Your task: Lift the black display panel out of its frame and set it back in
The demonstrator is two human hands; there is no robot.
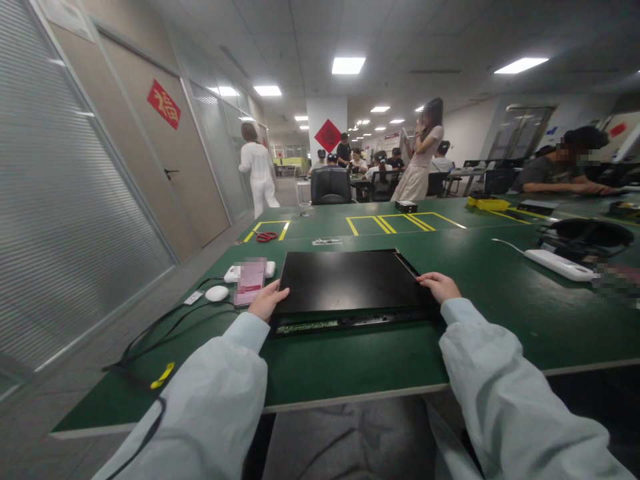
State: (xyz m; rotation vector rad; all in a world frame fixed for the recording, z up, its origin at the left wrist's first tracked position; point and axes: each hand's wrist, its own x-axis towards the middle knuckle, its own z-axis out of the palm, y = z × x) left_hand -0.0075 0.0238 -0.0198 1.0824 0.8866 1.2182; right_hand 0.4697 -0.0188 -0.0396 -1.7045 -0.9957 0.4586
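A flat black panel (350,280) lies on the green table (350,360) in front of me, with a strip of exposed circuit board (320,325) along its near edge. My left hand (267,300) grips the panel's left edge, fingers curled on it. My right hand (439,285) holds the panel's right edge with its fingers closed over the rim. Both arms wear pale blue sleeves.
A pink phone (250,281), white pucks (217,293) and black cables (165,327) lie to the left. Red scissors (266,236) sit farther back. A white power strip (557,263) and black headset (585,237) are at right. People sit and stand beyond the table.
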